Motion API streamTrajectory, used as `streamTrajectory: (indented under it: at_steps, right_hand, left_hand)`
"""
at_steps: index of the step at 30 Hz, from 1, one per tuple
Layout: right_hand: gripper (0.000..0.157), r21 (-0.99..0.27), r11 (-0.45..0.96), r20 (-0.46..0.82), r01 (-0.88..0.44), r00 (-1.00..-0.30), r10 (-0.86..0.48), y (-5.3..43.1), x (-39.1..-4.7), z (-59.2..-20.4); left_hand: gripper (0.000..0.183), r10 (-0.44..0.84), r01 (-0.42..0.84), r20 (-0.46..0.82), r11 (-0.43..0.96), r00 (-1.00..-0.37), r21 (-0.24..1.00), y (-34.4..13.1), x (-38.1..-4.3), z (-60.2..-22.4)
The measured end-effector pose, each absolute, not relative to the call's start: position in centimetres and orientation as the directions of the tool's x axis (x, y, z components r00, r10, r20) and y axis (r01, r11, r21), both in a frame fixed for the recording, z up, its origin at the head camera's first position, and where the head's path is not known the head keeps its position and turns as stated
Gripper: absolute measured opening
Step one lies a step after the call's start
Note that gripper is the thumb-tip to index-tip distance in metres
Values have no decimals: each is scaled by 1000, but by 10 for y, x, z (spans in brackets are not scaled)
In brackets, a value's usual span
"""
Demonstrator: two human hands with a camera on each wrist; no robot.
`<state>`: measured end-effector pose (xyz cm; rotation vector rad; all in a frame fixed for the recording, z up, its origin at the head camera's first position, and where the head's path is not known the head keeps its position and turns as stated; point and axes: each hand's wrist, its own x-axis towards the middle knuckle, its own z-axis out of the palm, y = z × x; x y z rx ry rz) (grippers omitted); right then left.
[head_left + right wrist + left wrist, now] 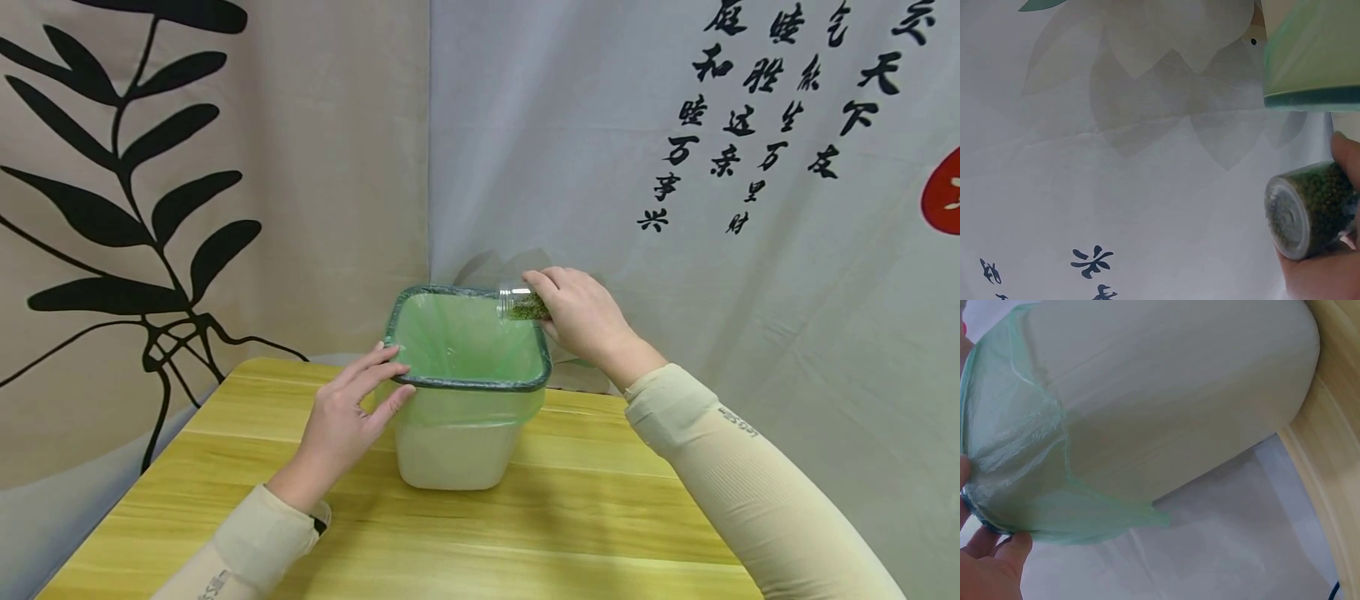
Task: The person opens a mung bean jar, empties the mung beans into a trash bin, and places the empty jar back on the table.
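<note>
Right hand [581, 317] is clamped on the jar [531, 312]: clear, tipped on its side, mouth pointing left, base toward the palm side. Small green beans [531, 308] inside, lying along the lower side. Jar sits at the back right corner of the bin [457, 458], mouth overlapping the opening in the head view. Exact height over the rim [472, 384]: can't tell. Right wrist view: base of the jar visible, beans packed behind the clear wall, thumb on it.

Left hand [348, 417]: fingers fairly straight and spread apart, thumb well off the others, tips touching the rim at the front left corner.

Bin is upright on the table [600, 483], off-white, narrower at the bottom, lined with a green bag [427, 333]. Bag edge is folded over the dark rim and hangs down the outside. Left wrist view: overhang is wrinkled and translucent, one loose corner sticking out past the bin wall.

Both forearms in pale sleeves [750, 483], small print on each. Dark band [321, 526] at left wrist.

Behind: backdrop cloth [525, 167], black plant print [112, 293] on the left, black characters and a red seal [945, 208] on the right.
</note>
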<state>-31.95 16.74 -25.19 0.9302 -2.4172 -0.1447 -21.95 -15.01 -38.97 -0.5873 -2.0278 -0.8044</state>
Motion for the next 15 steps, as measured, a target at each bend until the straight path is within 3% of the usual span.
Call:
streamTrajectory:
  at_steps: [15]
  right_hand:
    - [65, 323, 732, 456, -600, -579, -676, 167, -316, -251]
  left_hand:
    - [35, 102, 657, 845, 679, -525, 326, -149, -220, -391]
